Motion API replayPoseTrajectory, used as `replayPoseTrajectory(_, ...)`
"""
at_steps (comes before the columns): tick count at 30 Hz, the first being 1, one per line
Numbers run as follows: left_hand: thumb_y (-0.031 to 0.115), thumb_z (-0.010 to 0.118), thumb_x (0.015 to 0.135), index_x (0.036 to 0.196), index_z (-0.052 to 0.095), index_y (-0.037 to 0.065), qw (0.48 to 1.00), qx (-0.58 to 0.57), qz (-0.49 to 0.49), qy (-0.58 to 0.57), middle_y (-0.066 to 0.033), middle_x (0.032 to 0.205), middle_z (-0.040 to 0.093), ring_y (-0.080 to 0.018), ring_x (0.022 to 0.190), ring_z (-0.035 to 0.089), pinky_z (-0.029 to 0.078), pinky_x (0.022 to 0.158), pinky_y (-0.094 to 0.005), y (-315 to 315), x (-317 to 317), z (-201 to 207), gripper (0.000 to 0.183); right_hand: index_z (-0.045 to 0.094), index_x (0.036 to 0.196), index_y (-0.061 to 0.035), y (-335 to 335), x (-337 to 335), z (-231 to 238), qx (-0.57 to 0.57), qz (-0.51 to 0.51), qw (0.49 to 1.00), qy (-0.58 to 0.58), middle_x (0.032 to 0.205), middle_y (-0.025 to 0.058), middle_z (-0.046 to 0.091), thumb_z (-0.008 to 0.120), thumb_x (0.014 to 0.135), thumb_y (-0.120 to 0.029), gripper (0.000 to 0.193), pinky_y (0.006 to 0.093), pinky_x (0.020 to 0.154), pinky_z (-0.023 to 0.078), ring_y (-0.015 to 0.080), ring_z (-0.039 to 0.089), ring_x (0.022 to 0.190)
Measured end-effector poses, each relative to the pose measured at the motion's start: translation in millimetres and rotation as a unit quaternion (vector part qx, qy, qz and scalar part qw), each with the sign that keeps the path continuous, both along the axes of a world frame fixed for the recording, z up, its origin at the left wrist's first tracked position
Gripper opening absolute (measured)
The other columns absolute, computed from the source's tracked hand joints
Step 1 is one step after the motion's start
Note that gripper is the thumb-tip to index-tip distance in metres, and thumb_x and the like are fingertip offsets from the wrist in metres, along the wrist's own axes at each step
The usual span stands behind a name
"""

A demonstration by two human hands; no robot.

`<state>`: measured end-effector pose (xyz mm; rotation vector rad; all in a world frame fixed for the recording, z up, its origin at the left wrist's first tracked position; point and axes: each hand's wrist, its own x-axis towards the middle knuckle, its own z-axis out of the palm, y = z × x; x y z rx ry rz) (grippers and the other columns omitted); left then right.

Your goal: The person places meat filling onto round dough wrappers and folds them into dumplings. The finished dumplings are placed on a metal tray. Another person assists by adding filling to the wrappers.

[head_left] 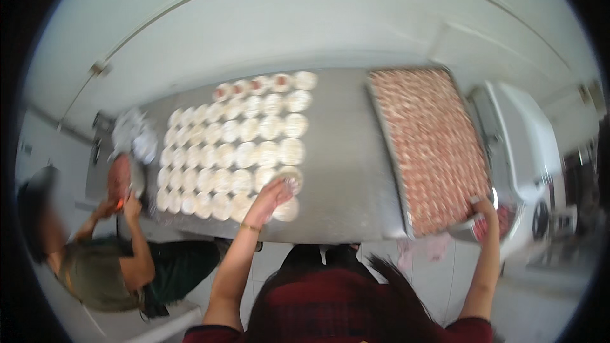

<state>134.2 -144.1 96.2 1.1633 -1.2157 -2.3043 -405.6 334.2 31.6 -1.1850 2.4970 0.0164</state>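
Note:
My left hand (274,195) reaches over the near right end of several rows of round pale dough wrappers (249,128). Its fingers are bent together above one wrapper; what they hold is blurred. My right hand (485,207) is at the near right corner of a large metal tray (395,171), with fingertips by its rim. Blur hides whether they grip anything. Short pinkish meat pieces (429,146) fill the tray in close rows. In the far row, several wrappers carry a red strip of filling (256,85).
A co-worker (105,260) at the left handles a reddish meat mass (119,176) near crumpled clear plastic (135,134). A white machine (524,133) stands right of the tray, with a bowl of pink meat (502,221) below it. The steel table (340,152) backs onto a wall.

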Motion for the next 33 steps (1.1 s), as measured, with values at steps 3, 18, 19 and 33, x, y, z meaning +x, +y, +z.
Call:
replayPoseTrajectory(3,0.016,0.05,0.093,0.117,0.054,-0.002,0.986,-0.148,0.036,-0.065,-0.0046,0.099,0.062,-0.0143,0.089,0.062,0.051,0.077,-0.0261,-95.9,17.8,4.3,0.03,0.062,0.112,-0.011,-5.8,13.3,24.5,-0.008,-0.217,0.974,0.065,0.103,0.0194,0.064,0.047,0.078,-0.016,0.037,0.0436,0.085,0.047,0.0369,0.062,0.096)
replayPoseTrajectory(18,0.018,0.06,0.076,0.074,0.061,-0.005,0.566,-0.707,0.121,-0.406,-0.0258,0.077,0.061,-0.0425,0.075,0.058,0.045,0.068,-0.0488,-487.8,35.3,-158.8,0.023,0.065,0.096,-0.0026,-78.5,278.1,102.6,-0.077,-0.251,0.941,0.213,0.099,0.0156,0.065,0.064,0.068,-0.005,0.028,0.0448,0.092,0.04,0.0339,0.058,0.101)
replayPoseTrajectory(19,0.021,0.061,0.077,0.069,0.058,-0.004,0.633,-0.666,0.099,-0.383,-0.0234,0.071,0.06,-0.0398,0.066,0.055,0.043,0.063,-0.0479,-500.9,39.7,-163.1,0.026,0.064,0.097,-0.0031,-83.8,286.8,100.7,-0.064,-0.3,0.929,0.207,0.1,0.0145,0.064,0.064,0.069,-0.006,0.029,0.0444,0.094,0.038,0.0322,0.058,0.101)
replayPoseTrajectory(33,0.019,0.047,0.091,0.108,0.055,-0.002,0.969,-0.111,0.202,0.09,-0.0088,0.105,0.061,-0.0186,0.093,0.059,0.049,0.081,-0.0292,-562.1,77.7,-134.3,0.028,0.068,0.093,-0.0041,-63.1,283.8,116.0,-0.202,-0.446,0.856,0.166,0.094,0.0133,0.065,0.056,0.074,-0.002,0.023,0.0376,0.075,0.05,0.03,0.063,0.083)
